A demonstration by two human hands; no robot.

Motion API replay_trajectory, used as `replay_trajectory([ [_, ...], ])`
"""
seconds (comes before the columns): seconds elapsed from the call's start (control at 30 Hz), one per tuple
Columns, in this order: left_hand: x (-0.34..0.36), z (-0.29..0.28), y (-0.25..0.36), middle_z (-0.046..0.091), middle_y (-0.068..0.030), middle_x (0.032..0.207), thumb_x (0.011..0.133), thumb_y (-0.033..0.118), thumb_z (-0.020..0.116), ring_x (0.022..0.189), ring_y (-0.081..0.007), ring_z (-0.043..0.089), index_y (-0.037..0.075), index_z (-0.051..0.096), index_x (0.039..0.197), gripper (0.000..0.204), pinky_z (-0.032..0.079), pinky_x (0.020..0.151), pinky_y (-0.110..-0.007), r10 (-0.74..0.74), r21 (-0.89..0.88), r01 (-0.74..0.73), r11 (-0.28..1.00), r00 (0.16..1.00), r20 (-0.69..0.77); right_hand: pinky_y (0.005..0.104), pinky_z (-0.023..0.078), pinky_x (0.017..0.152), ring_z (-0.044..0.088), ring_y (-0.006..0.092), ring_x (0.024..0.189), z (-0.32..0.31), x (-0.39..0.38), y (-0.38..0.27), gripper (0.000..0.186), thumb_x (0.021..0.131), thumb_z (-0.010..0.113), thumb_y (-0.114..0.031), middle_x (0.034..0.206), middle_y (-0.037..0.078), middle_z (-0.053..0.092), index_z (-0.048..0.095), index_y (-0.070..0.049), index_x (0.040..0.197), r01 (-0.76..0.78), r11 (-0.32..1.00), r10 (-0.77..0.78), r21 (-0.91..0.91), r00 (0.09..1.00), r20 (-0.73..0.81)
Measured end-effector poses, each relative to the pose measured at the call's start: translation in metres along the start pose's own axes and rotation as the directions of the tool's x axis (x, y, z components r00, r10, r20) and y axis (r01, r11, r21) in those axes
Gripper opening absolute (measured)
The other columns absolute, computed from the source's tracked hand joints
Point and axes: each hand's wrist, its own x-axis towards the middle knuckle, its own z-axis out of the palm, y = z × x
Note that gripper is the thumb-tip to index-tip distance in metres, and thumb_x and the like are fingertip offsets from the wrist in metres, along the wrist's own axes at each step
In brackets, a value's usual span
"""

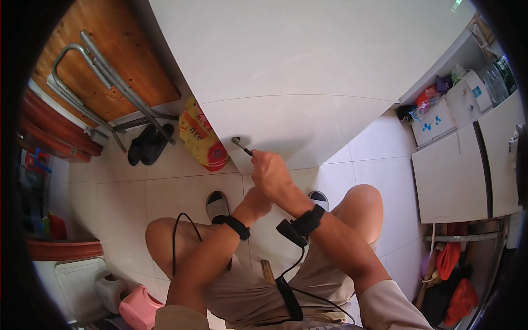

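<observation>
My right hand (270, 171) is closed around the dark handle of a slim tool (242, 145) with a curved metal head; its exact kind does not show. The head is at the lower left part of a glossy white panel (275, 126), beside a shadow; I cannot tell whether it touches. Just below and behind the right hand is my left hand (255, 204), tucked against the right wrist, its fingers hidden. Each wrist wears a black strap, and a small black device (291, 233) sits by the right one.
Left of the panel stands a yellow and red sack (201, 135), near black slippers (151, 144) and a folding metal frame (96, 71). A pink plastic stool (140, 306) is at lower left. White cabinets (451, 181) line the right. A black cable (301, 264) hangs over my lap.
</observation>
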Motion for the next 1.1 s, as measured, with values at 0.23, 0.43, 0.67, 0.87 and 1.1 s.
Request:
replay_trajectory([
  [0.23,0.031,-0.044,0.062,0.066,-0.0175,0.094,0.079,-0.004,0.06,0.096,-0.0381,0.064,0.005,0.064,0.089,0.014,0.053,0.085,-0.046,-0.064,0.207,0.018,0.978,0.974,0.218,0.0463,0.056,0.077,0.069,0.0447,0.085,-0.13,-0.018,0.001,0.03,0.088,0.061,-0.007,0.09,0.028,0.069,0.075,-0.005,0.115,-0.194,0.967,0.156,-0.167,0.964,-0.214],
  [0.43,0.091,-0.104,0.093,0.067,-0.0086,0.093,0.072,-0.014,0.068,0.089,-0.0324,0.064,0.004,0.058,0.077,0.021,0.053,0.08,-0.043,0.333,0.337,-0.154,0.929,0.745,-0.578,0.0434,0.056,0.083,0.07,0.0398,0.091,-0.198,-0.031,0.057,0.021,0.084,0.069,-0.014,0.097,0.024,0.072,0.078,-0.003,0.1,-0.49,0.849,0.42,-0.196,0.852,-0.311],
  [0.67,0.105,-0.086,0.07,0.067,-0.0113,0.097,0.07,-0.017,0.067,0.092,-0.0334,0.065,0.001,0.057,0.076,0.022,0.056,0.075,-0.041,0.457,0.455,-0.227,0.861,0.739,-0.496,0.0497,0.056,0.083,0.069,0.0459,0.086,-0.114,-0.024,0.084,0.014,0.084,0.065,-0.011,0.086,0.028,0.07,0.074,-0.001,0.088,-0.4,0.904,0.363,-0.153,0.905,-0.224],
  [0.87,0.088,-0.059,0.043,0.068,-0.0127,0.097,0.066,-0.016,0.067,0.094,-0.0349,0.065,0.0,0.059,0.074,0.02,0.057,0.076,-0.042,0.323,0.429,-0.145,0.891,0.868,-0.377,0.0449,0.057,0.078,0.071,0.04,0.087,-0.196,-0.046,0.053,0.019,0.088,0.063,-0.011,0.09,0.022,0.073,0.078,-0.004,0.097,-0.452,0.886,0.349,-0.107,0.8,-0.487],
  [1.1,0.089,-0.062,0.07,0.066,-0.0125,0.092,0.067,-0.017,0.066,0.092,-0.0353,0.064,0.0,0.056,0.074,0.021,0.054,0.075,-0.042,0.292,0.314,-0.162,0.935,0.854,-0.431,0.05,0.054,0.073,0.07,0.041,0.077,-0.132,-0.037,0.075,0.011,0.087,0.059,-0.006,0.078,0.021,0.071,0.068,0.0,0.085,-0.414,0.835,0.288,-0.362,0.89,-0.353],
])
